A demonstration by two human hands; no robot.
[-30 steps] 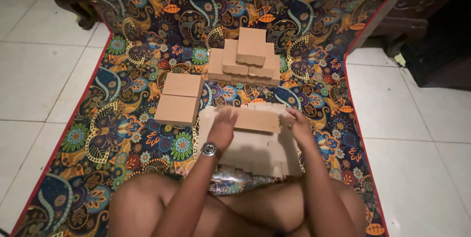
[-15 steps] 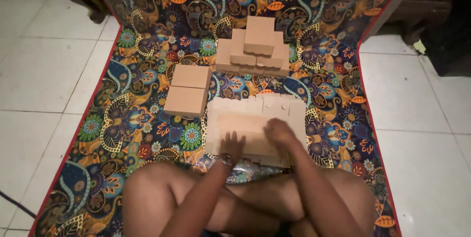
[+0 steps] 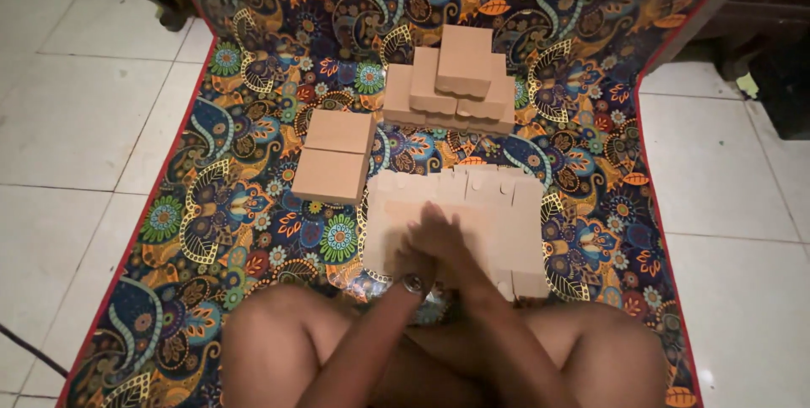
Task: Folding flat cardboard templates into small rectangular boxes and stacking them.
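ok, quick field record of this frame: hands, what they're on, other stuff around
left hand: flat on the flat cardboard sheets, ring on a finger
right hand: flat on the same sheets, touching the left hand
flat cardboard sheets: unfolded, lying on the patterned mat
two folded boxes: side by side, left of the sheets
pile of boxes: stacked, beyond the sheets
patterned mat: on white tile floor

Matt brown cardboard sheets [image 3: 460, 214] and boxes [image 3: 451, 79] — on patterned cloth [image 3: 253, 222] over glossy tile floor [image 3: 76, 129]
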